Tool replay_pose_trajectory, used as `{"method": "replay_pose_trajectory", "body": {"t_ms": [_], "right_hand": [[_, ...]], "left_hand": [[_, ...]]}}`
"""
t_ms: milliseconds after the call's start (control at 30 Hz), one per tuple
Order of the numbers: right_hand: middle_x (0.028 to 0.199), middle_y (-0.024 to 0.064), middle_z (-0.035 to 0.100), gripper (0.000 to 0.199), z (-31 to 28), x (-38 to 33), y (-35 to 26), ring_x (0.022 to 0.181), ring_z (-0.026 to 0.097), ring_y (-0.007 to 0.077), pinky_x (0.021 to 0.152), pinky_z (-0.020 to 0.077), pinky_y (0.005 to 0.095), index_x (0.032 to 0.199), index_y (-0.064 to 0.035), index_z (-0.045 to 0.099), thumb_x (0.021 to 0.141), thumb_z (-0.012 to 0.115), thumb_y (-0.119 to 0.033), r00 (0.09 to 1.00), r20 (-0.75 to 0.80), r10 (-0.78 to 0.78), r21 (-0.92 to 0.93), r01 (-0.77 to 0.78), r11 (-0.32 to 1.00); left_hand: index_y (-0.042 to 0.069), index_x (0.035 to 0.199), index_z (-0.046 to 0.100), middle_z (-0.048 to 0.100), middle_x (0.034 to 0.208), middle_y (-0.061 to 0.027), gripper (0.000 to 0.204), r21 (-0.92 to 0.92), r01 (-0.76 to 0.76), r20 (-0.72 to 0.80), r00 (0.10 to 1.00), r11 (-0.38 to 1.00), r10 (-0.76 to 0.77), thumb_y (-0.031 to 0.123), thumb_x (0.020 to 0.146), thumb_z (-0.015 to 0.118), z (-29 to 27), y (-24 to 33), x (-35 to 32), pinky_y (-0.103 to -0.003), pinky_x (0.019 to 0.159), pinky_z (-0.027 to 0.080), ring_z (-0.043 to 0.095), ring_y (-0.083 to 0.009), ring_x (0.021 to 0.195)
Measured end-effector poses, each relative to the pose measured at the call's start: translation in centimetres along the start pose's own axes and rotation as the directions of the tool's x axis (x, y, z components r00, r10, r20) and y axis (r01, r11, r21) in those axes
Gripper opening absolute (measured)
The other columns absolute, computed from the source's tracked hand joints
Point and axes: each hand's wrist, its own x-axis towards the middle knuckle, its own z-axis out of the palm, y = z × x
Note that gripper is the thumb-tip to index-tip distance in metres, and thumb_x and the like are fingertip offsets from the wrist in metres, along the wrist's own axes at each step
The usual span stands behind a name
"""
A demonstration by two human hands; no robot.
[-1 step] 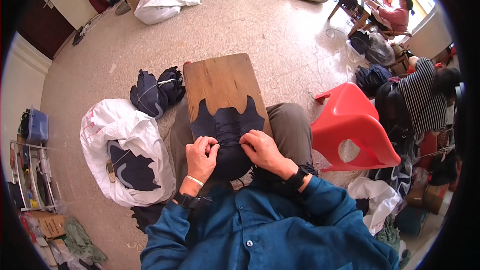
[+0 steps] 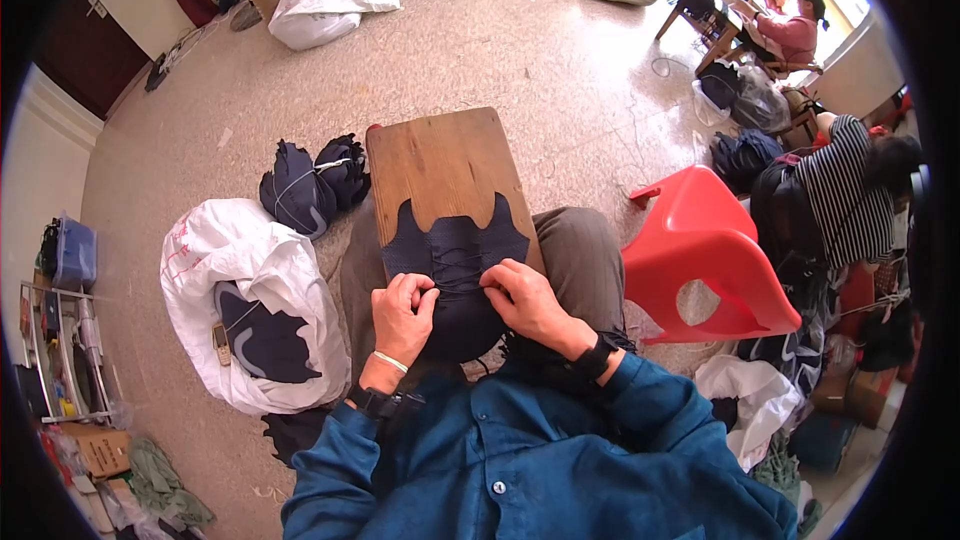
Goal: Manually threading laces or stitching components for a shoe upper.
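Observation:
A dark navy shoe upper (image 2: 408,242) lies flat on the near part of a wooden board (image 2: 440,162) across my lap. Down its middle, a dark shoelace (image 2: 458,290) runs in crossings. My left hand (image 2: 402,320) is closed in a pinch at the left of the lacing, thumb against forefinger. Opposite it, my right hand (image 2: 528,308) pinches in the same way. The lace stretches thinly between the two hands; its ends are hidden by my fingers. Both hands hover at or just over the upper's surface.
A white sack (image 2: 190,280) of navy uppers stands on the left, with a phone (image 2: 221,343) on it. Tied bundles (image 2: 292,190) lie beyond. A red plastic stool (image 2: 700,250) is right of my knee. Farther right, a person in stripes (image 2: 845,190) bends among bags.

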Motion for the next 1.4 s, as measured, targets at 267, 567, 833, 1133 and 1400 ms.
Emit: {"method": "replay_pose_trajectory", "body": {"t_ms": [267,567,833,1133,1400], "right_hand": [[0.096,0.0168,0.062,0.011,0.1,0.4,0.3,0.092,0.065,0.0383,0.079,0.0536,0.0435,0.103,-0.0012,0.063,0.092,0.061,0.000,0.993,-0.088,0.078,0.099,-0.069,0.993],[0.097,0.0166,0.063,0.011,0.5,0.5,0.8,0.094,0.065,0.0378,0.081,0.0538,0.0431,0.103,-0.0021,0.064,0.093,0.060,-0.001,0.992,-0.114,0.060,0.083,-0.051,0.995],[0.101,0.0150,0.063,0.022,0.6,0.5,0.9,0.095,0.067,0.0336,0.082,0.0545,0.0415,0.115,-0.0035,0.063,0.094,0.057,0.000,0.979,-0.168,0.115,0.111,-0.097,0.989],[0.100,0.0157,0.063,0.028,0.7,0.6,0.5,0.093,0.067,0.0342,0.081,0.0550,0.0424,0.121,-0.0049,0.063,0.095,0.055,0.000,0.978,-0.171,0.121,0.076,-0.109,0.991],[0.095,0.0131,0.060,0.033,0.7,0.6,0.6,0.089,0.064,0.0302,0.078,0.0531,0.0377,0.124,-0.0041,0.061,0.093,0.054,0.004,0.986,-0.164,0.041,0.048,-0.034,0.998]], "left_hand": [[0.008,0.084,0.069,0.060,0.070,-0.0017,0.006,0.003,0.051,-0.016,0.999,0.999,-0.051,0.010,0.085,0.074,0.1,-0.3,1.6,-0.036,0.064,0.040,0.054,-0.0175,0.057],[0.003,0.086,0.072,0.058,0.056,-0.0064,0.011,-0.157,0.162,0.007,0.987,0.974,-0.163,0.014,0.087,0.071,0.1,-1.1,2.8,-0.032,0.055,0.047,0.056,-0.0183,0.048],[0.009,0.078,0.069,0.061,0.062,-0.0034,0.016,0.110,0.189,0.145,0.968,0.976,-0.204,0.022,0.085,0.076,-0.5,0.6,4.1,-0.040,0.068,0.043,0.062,-0.0232,0.061],[0.011,0.083,0.071,0.063,0.080,-0.0045,0.009,0.251,-0.208,0.040,0.978,0.945,0.205,0.018,0.084,0.076,1.6,0.8,4.2,-0.039,0.076,0.039,0.060,-0.0276,0.076],[0.006,0.084,0.070,0.059,0.073,-0.0078,0.005,-0.127,0.011,0.056,0.998,0.992,-0.004,0.009,0.085,0.074,0.5,0.0,5.1,-0.036,0.062,0.044,0.057,-0.0220,0.063]]}}
